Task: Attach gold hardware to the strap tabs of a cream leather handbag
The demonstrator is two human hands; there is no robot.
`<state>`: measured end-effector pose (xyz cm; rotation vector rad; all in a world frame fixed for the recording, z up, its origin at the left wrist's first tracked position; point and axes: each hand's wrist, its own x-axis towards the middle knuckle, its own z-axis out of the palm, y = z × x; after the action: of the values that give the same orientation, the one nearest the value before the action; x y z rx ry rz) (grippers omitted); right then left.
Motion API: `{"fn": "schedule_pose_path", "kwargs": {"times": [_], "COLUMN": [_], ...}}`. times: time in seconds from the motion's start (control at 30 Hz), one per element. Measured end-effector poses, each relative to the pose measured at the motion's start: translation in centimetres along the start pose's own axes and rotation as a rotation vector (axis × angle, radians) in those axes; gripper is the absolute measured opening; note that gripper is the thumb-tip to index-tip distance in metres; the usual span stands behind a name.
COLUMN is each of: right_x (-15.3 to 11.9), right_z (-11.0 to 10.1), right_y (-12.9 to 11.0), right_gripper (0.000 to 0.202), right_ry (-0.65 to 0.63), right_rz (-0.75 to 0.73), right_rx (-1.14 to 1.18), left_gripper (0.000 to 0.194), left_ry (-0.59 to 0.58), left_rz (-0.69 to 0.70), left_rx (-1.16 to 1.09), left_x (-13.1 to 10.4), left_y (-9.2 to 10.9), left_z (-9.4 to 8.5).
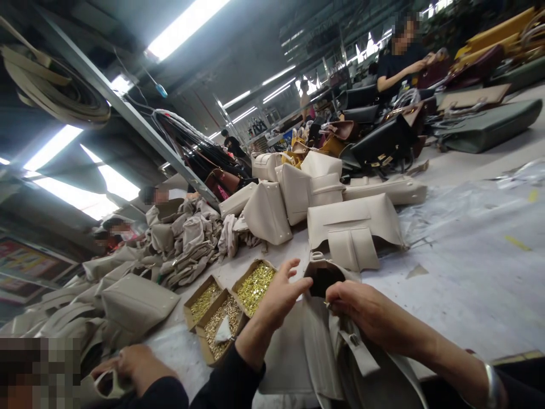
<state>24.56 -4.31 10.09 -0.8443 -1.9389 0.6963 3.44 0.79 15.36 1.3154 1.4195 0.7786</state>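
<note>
A: Where's your beige bag [332, 352] right now?

B: It lies on the table [468, 272] right in front of you, its dark opening facing up between your hands.

A: And your left hand [279, 295]?

B: Fingers spread loose at the bag's left edge, just beside the cardboard boxes of gold fittings [254, 287]; it grips nothing.

A: Your right hand [366, 312]?

B: Closed on the bag's rim, pinching it. Beyond lie finished beige bags [353, 227], and another person's hand [136, 366] holds a beige piece at your lower left
</note>
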Motion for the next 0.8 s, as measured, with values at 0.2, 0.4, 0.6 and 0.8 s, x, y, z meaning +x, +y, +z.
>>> {"fn": "schedule_pose_path", "kwargs": {"times": [0.2, 0.4, 0.6, 0.8], "right_x": [0.0, -0.1, -0.1, -0.6], "right_z": [0.1, -0.4, -0.5, -0.6], "right_y": [0.4, 1.3, 1.7, 2.0], "right_gripper": [0.015, 0.017, 0.019, 0.021], "right_ry": [0.018, 0.048, -0.003, 0.021], "right_rz": [-0.004, -0.005, 0.024, 0.036], "right_rx": [0.009, -0.02, -0.048, -0.064], "left_gripper": [0.038, 0.041, 0.026, 0.024], "left_ry": [-0.128, -0.071, 0.043, -0.096], "left_rz": [0.257, 0.374, 0.405, 0.534], "left_rx": [-0.019, -0.04, 0.177, 0.281], "left_x": [3.8, 3.5, 3.7, 4.1], "left_y": [-0.6, -1.5, -1.5, -1.7], "left_z": [2.8, 4.1, 4.5, 3.6]}}
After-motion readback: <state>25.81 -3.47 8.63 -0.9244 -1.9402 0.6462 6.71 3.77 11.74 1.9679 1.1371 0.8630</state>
